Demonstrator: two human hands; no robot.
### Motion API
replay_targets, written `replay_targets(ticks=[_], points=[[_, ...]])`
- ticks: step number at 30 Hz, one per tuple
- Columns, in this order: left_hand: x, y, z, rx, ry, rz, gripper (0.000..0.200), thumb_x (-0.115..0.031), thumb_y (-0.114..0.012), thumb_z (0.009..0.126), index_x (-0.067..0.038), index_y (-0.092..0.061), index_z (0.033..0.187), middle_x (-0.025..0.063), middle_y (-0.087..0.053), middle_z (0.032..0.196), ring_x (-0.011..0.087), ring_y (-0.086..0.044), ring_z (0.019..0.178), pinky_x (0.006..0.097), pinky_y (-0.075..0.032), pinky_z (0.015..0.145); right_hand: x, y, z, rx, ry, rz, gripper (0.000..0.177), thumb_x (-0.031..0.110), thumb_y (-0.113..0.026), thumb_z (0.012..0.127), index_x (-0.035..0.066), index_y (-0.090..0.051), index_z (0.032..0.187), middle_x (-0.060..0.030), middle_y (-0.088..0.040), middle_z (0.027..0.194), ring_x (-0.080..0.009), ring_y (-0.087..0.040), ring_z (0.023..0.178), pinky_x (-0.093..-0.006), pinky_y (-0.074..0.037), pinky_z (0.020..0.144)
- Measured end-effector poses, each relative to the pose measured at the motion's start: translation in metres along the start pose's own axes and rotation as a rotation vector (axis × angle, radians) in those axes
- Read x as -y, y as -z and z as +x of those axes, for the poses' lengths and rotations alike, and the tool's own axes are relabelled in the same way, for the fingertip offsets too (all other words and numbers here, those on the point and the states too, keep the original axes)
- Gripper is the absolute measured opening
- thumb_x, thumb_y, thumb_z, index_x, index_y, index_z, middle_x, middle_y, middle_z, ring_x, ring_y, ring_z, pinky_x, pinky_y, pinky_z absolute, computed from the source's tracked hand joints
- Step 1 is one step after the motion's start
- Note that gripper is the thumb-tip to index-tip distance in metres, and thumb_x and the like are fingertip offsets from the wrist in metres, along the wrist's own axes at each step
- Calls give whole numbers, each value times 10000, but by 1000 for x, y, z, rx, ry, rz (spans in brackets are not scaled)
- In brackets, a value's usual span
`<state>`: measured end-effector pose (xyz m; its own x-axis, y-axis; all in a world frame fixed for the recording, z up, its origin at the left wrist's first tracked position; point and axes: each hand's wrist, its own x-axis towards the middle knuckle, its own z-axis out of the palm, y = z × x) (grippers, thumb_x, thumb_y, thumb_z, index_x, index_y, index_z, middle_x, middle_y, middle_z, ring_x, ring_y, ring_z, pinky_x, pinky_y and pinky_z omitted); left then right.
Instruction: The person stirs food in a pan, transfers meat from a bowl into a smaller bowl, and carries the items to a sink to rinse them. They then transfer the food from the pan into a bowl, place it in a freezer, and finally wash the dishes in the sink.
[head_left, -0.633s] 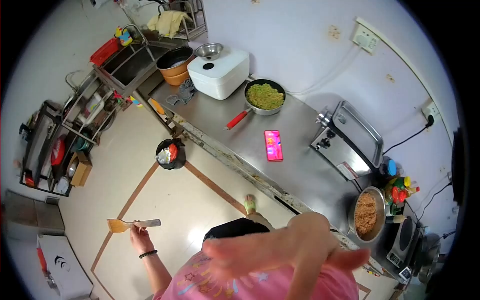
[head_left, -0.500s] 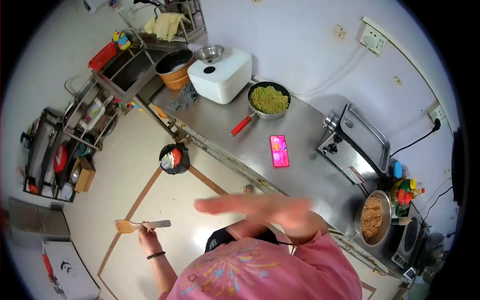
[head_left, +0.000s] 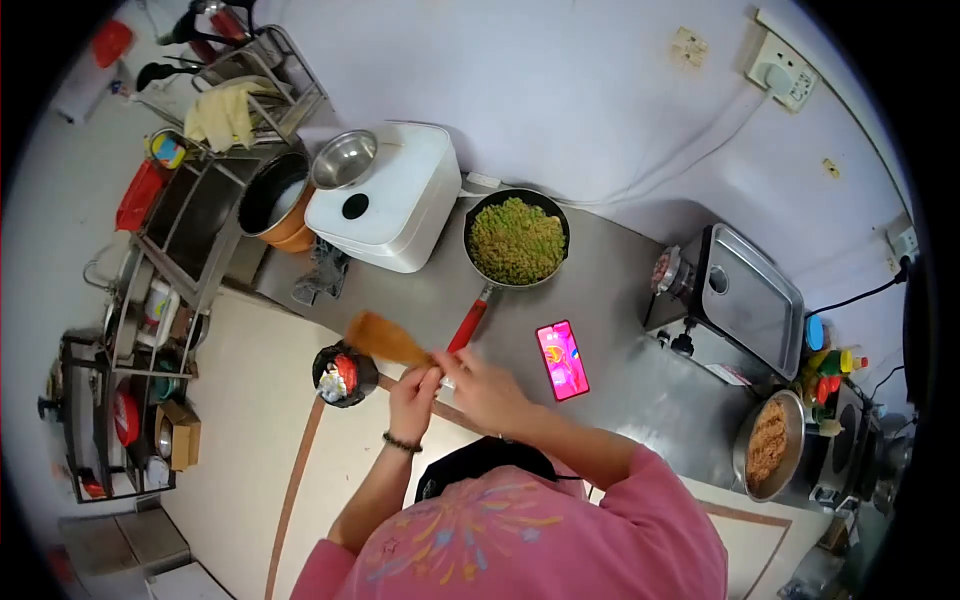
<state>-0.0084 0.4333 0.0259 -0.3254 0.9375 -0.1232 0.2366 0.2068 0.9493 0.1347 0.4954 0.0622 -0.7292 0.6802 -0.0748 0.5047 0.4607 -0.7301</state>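
My left hand [head_left: 412, 402] is closed round the handle of a wooden spatula [head_left: 388, 340], whose flat blade points up and to the left. Right beside it, my right hand [head_left: 482, 395] has its fingers pressed together at the same handle; whether it grips the handle too is hard to see. Just beyond both hands is the red handle of a frying pan [head_left: 470, 320], which rests on the steel counter [head_left: 620, 300] full of a green and brown chopped mixture [head_left: 517, 241]. A phone [head_left: 563, 360] with a lit pink screen lies to the right of the hands.
A white box-shaped appliance [head_left: 400, 215] carries a metal bowl [head_left: 345, 159]. An orange pot [head_left: 285, 215] and sink [head_left: 195, 215] are farther left. A steel machine [head_left: 740, 300] and a bowl of brown minced food [head_left: 768, 447] stand right. A bin [head_left: 345, 376] is below the counter edge.
My left hand has brought the spatula from the far left up to the middle. My right hand has come in to meet it. The view has shifted closer to the counter.
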Motion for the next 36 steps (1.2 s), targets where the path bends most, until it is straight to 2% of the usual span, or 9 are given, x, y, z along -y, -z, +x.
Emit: replay_targets(ticks=[4, 7, 9, 12, 21, 24, 30, 33, 36], points=[[39, -38, 90, 66, -201, 441, 510, -335, -644, 681, -55, -501, 1082, 153, -553, 830, 293, -545, 751, 356, -441, 676, -102, 10, 29, -315, -265, -156, 444, 159, -410, 792, 60, -332, 1218, -161, -514, 945, -324, -549, 787, -457, -443, 652], [79, -61, 122, 44, -368, 603, 514, -317, -640, 663, -65, -472, 1079, 165, -554, 824, 337, -536, 773, 409, -428, 688, -128, 48, 25, -177, -476, -381, 417, 154, -435, 778, 51, -381, 1179, -142, -569, 816, -307, -569, 741, -430, -453, 639], [90, -64, 139, 474, 134, 550, 392, -234, -590, 673, -53, -472, 1001, 182, -554, 835, 358, -529, 786, 425, -420, 691, -120, 68, 28, -137, -508, -567, 394, 148, -458, 762, 66, -426, 1145, -112, -586, 735, -283, -585, 733, -399, -465, 624], [94, -52, 133, 421, 77, 508, 311, -157, -528, 676, -48, -455, 959, 192, -551, 845, 368, -524, 794, 430, -416, 690, -109, 69, 38, -24, -266, -706, 402, 140, -492, 741, 81, -445, 1135, -83, -586, 691, -253, -594, 738, -363, -475, 616], [136, 14, 93, 419, -25, 441, 498, -191, -546, 685, -49, -390, 1136, 198, -518, 982, 360, -507, 891, 425, -417, 737, -116, 18, 73, -58, -589, -603, 367, 92, -443, 783, 138, -439, 1147, -129, -537, 946, -295, -583, 770, -363, -479, 620], [127, 29, 90, 351, -78, 388, 663, -289, -591, 705, -29, -289, 1236, 173, -543, 956, 315, -542, 861, 390, -436, 718, -110, 32, 61, -73, -652, -648, 363, 110, -410, 807, 165, -441, 1165, -119, -554, 865, -287, -560, 803, -382, -463, 647], [122, 40, 72, 325, 359, 134, 604, -385, -494, 805, -40, -279, 1252, 131, -568, 755, 214, -571, 651, 324, -450, 600, -112, 92, 73, -154, -582, -817, 300, 159, -385, 837, 171, -478, 1122, -93, -571, 736, -279, -581, 688, -391, -466, 600], [132, 34, 75, 295, 259, 222, 573, -404, -478, 815, -54, -307, 1235, 126, -571, 719, 206, -565, 615, 317, -444, 573, -175, 68, 100, -175, -492, -882, 276, 145, -398, 829, 168, -509, 1081, -82, -565, 674, -269, -584, 632, -392, -465, 572], [137, 30, 79, 272, 192, 258, 556, -405, -491, 809, -66, -328, 1219, 128, -575, 726, 208, -564, 631, 308, -441, 584, -141, 55, 102, -40, -431, -863, 228, 155, -405, 833, 106, -575, 975, -116, -608, 754, -267, -601, 706, -392, -467, 598]])
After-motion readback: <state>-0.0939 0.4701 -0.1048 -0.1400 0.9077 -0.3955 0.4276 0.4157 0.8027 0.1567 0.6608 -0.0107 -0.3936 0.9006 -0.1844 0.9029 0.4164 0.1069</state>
